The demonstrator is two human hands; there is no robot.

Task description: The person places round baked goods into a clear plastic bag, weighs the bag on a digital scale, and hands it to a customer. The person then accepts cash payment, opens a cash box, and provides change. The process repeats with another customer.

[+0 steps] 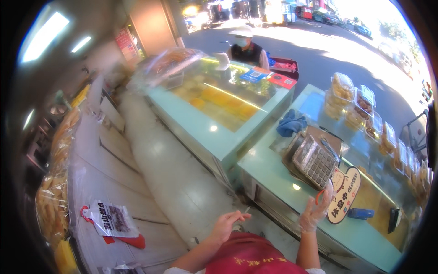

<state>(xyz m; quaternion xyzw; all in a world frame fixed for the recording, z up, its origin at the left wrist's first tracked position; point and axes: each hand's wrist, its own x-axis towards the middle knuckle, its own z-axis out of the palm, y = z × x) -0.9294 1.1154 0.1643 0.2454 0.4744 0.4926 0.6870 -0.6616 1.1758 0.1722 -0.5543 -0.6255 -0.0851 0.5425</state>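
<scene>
My left hand (226,225), bare and loosely bent, hovers in front of my red apron (253,255), with nothing visible in it. A clear plastic glove covers my right hand (315,209), held above the counter's near edge with thumb and fingers apart. Just beyond those fingers, an orange loop (319,196) shows; whether they touch it cannot be told. Beside them lies a cat-shaped sign (345,197) bearing writing. Past the fingertips sits a scale or calculator with a keypad (316,161), wrapped in clear plastic. A blue stapler-like object (360,213) rests right of the sign.
Clear boxes of food (342,87) line the glass counter's far side, near a blue cloth (292,123). A masked person (247,48) stands beyond the other display case (191,126). Left, a printed bag (113,219) lies on a worktop (102,178) with bagged bread (53,202).
</scene>
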